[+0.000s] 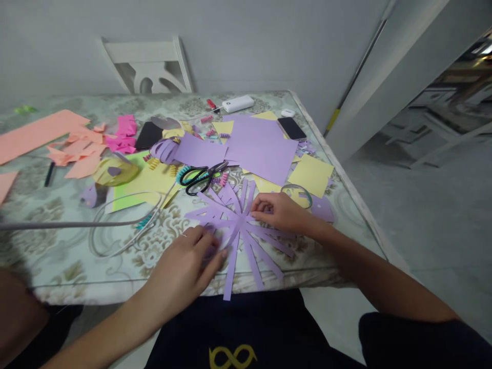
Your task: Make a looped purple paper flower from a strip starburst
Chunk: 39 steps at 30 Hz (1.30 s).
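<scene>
A star of crossed purple paper strips [240,225] lies near the table's front edge, one strip hanging over it. My left hand [188,266] rests on the star's near-left strips, fingers close together and pressing them flat. My right hand [279,211] sits at the star's right side, its fingertips pinched on a strip close to the centre. Black-handled scissors [200,179] lie just behind the star.
Purple sheets [261,146], yellow sheets [311,174], orange paper [42,130] and pink scraps [125,133] cover the table [69,256]. A tape roll [296,193], a phone [292,128], a white power bank [238,104] and a cable [115,225] lie about. A white chair [149,64] stands behind.
</scene>
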Motion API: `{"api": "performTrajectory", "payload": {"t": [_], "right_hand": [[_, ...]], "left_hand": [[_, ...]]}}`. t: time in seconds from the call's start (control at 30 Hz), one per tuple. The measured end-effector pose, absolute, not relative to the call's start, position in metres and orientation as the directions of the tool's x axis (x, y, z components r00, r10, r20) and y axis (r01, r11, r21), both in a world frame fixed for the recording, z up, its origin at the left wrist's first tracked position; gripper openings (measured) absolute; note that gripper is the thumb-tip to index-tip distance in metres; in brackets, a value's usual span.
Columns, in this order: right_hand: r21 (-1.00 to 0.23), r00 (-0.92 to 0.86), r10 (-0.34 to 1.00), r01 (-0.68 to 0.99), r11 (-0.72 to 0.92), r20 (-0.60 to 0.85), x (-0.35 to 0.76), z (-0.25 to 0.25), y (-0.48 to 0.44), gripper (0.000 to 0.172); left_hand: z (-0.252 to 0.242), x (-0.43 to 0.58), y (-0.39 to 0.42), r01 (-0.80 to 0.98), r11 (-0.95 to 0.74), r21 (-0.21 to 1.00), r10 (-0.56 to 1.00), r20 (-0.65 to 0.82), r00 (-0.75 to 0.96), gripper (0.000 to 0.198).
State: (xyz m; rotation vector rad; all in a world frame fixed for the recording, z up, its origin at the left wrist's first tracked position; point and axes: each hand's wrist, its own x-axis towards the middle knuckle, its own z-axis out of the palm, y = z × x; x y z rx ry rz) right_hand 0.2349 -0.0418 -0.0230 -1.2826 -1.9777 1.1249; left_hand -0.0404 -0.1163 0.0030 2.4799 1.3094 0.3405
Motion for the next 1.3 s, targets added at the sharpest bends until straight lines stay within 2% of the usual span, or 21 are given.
{"api": "performTrajectory", "payload": {"t": [0.13, 0.23, 0.33, 0.43, 0.57, 0.8, 1.03, 1.17, 1.3], "right_hand": [[-0.858, -0.415, 0.910, 0.472, 0.204, -0.012, 0.234, -0.022, -0.043, 0.004], [-0.855, -0.417, 0.909, 0.475, 0.210, -0.009, 0.233, -0.021, -0.044, 0.003], [-0.854, -0.423, 0.906, 0.474, 0.213, -0.008, 0.233, -0.020, -0.046, 0.002], [-0.841, -0.430, 0.903, 0.492, 0.225, -0.010, 0.232, -0.019, -0.047, 0.002], [-0.814, -0.420, 0.908, 0.530, 0.239, -0.007, 0.232, -0.016, -0.049, 0.002], [-0.780, -0.414, 0.910, 0.563, 0.273, 0.019, 0.230, -0.015, -0.049, 0.004], [-0.754, -0.438, 0.897, 0.571, 0.324, 0.054, 0.230, -0.016, -0.049, 0.003], [-0.743, -0.449, 0.890, 0.568, 0.355, 0.082, 0.230, -0.017, -0.049, 0.004], [-0.754, -0.447, 0.891, 0.560, 0.343, 0.074, 0.228, -0.016, -0.051, 0.004]], "left_hand": [[-0.002, -0.033, -0.113, 0.738, -0.531, 0.417, 0.810, -0.008, 0.587, 0.032], [0.004, -0.030, -0.111, 0.703, -0.508, 0.498, 0.795, -0.044, 0.606, 0.029], [0.009, -0.029, -0.109, 0.690, -0.390, 0.610, 0.797, -0.151, 0.585, 0.032], [0.008, -0.030, -0.107, 0.703, -0.293, 0.648, 0.770, -0.276, 0.575, 0.042], [0.006, -0.035, -0.107, 0.716, -0.332, 0.615, 0.775, -0.255, 0.578, 0.044], [0.006, -0.045, -0.103, 0.749, -0.420, 0.513, 0.862, -0.034, 0.506, 0.032], [-0.006, -0.050, -0.095, 0.762, -0.493, 0.420, 0.859, 0.093, 0.504, 0.023], [-0.010, -0.046, -0.088, 0.797, -0.491, 0.353, 0.865, 0.089, 0.494, 0.026], [-0.012, -0.041, -0.083, 0.804, -0.501, 0.320, 0.855, 0.040, 0.517, 0.020]]}}
